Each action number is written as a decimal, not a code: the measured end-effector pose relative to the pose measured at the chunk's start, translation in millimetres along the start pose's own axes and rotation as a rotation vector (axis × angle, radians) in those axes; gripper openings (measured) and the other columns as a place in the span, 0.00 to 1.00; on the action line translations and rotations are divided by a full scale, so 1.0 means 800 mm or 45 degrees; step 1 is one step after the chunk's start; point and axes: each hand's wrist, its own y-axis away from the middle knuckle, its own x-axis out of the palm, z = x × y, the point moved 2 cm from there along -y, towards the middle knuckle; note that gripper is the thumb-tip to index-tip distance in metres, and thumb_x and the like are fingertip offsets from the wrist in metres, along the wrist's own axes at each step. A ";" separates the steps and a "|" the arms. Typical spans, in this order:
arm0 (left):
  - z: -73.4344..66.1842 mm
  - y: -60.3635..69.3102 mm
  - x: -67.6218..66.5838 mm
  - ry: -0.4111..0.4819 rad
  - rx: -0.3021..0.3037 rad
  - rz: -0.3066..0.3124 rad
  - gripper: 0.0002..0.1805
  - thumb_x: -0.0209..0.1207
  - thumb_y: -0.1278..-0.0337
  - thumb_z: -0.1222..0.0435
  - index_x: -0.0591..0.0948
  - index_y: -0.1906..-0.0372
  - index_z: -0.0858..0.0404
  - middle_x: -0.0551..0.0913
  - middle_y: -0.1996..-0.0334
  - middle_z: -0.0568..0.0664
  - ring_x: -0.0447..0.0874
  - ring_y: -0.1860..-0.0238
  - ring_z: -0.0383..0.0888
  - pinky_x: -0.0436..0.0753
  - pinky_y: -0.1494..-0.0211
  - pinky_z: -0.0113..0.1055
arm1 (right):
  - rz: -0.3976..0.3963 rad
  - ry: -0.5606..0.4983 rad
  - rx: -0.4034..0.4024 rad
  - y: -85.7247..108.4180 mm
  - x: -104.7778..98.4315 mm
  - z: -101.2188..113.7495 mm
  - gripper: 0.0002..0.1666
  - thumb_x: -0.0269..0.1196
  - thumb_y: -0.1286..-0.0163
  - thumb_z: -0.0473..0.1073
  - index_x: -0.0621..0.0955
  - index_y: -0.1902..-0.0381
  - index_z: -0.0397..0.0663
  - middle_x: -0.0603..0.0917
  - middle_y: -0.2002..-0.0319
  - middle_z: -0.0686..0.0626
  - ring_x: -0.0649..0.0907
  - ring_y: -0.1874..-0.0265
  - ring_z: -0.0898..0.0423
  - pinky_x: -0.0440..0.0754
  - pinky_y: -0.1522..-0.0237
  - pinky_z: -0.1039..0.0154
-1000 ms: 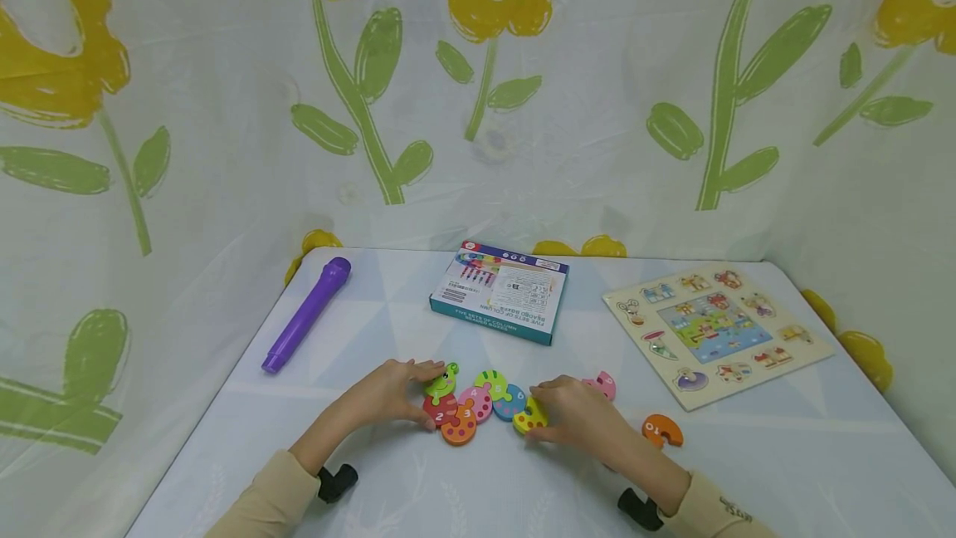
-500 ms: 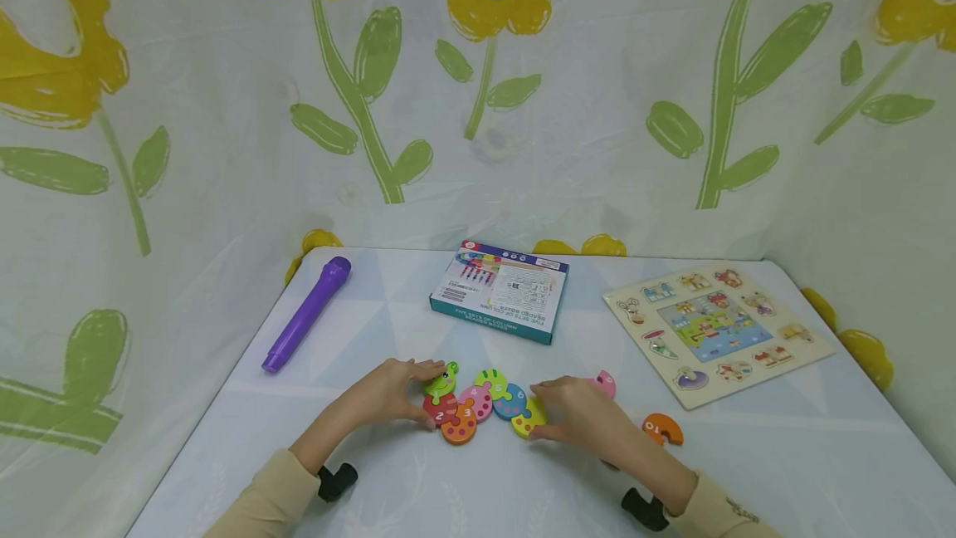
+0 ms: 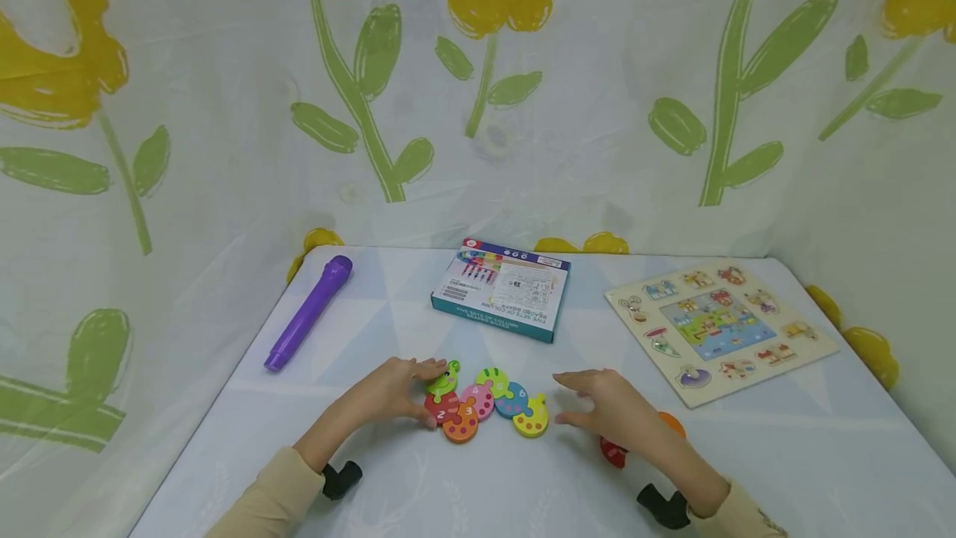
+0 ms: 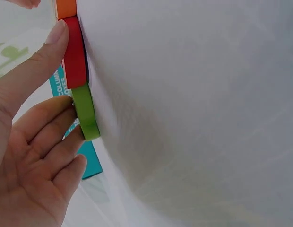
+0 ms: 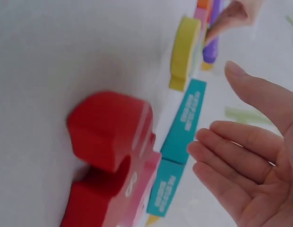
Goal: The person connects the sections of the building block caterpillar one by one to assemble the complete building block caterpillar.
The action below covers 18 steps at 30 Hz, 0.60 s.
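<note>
Plainly, left grip point(image 3: 390, 391) holds smooth, round-lobed caterpillar puzzle point(image 3: 478, 403); right grip point(image 3: 621, 412) relaxed near yellow disc point(image 3: 531, 420).

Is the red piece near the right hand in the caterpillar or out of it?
Out: table shows between the red piece and the yellow end of the caterpillar.
</note>
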 end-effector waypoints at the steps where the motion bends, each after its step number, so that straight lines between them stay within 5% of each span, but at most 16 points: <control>1: 0.000 0.000 0.000 -0.004 0.000 0.000 0.43 0.76 0.64 0.53 0.75 0.35 0.58 0.71 0.34 0.47 0.65 0.32 0.51 0.64 0.31 0.50 | -0.009 0.007 0.003 0.001 -0.001 -0.002 0.31 0.75 0.48 0.48 0.83 0.47 0.41 0.85 0.50 0.46 0.85 0.59 0.53 0.83 0.53 0.54; 18: -0.005 0.000 -0.002 -0.026 -0.040 0.019 0.43 0.76 0.64 0.54 0.75 0.36 0.57 0.71 0.34 0.48 0.65 0.32 0.53 0.64 0.32 0.54 | 0.042 -0.068 0.164 0.019 -0.015 -0.021 0.29 0.75 0.47 0.44 0.83 0.46 0.45 0.85 0.51 0.50 0.81 0.47 0.48 0.79 0.47 0.49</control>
